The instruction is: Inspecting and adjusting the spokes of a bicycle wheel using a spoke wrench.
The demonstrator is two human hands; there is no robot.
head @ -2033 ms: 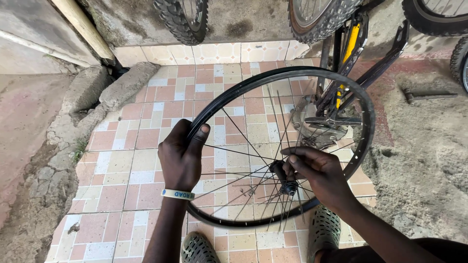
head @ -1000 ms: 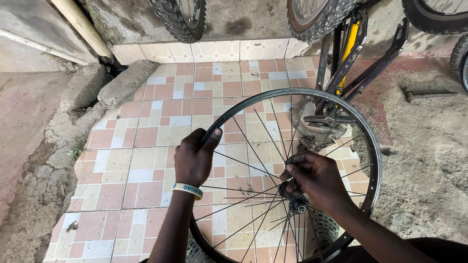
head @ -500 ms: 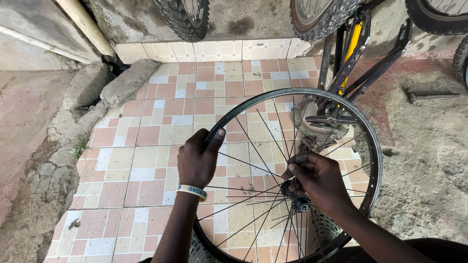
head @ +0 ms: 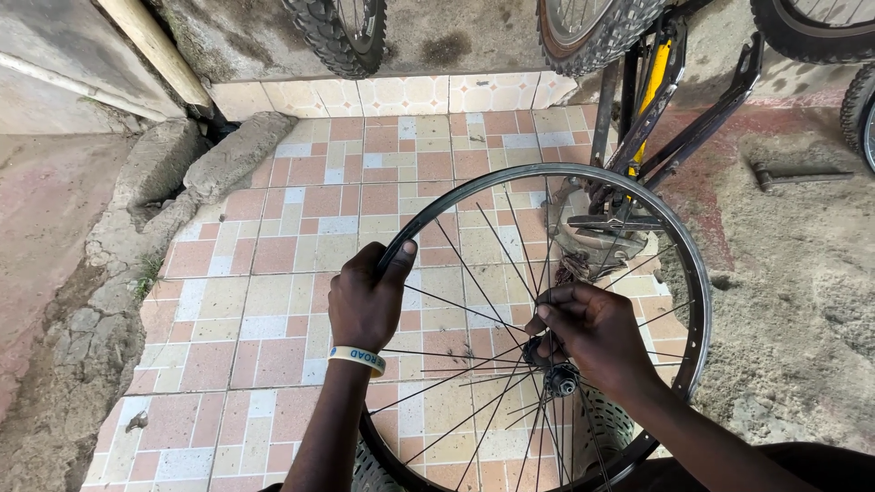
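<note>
— What had changed since two seconds before?

— The bare black spoked bicycle wheel rim (head: 697,301) had slid lower and rightward; its dark metal hub (head: 560,379) sat nearer the bottom edge. The left hand (head: 366,301) stayed clamped on the rim's left arc.

— And the right hand (head: 588,333)?

— Closed, fingers pinching at spokes just above the hub.

— Where was the wheel?

— Upright over the pink and cream tiled floor (head: 301,237), before a black-and-yellow bicycle frame (head: 658,87).

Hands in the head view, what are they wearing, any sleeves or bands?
Both are bare, with no gloves and no sleeves showing on the forearms. The left hand has a pale rubber wristband with dark lettering around its wrist. The right hand wears nothing visible.
</note>
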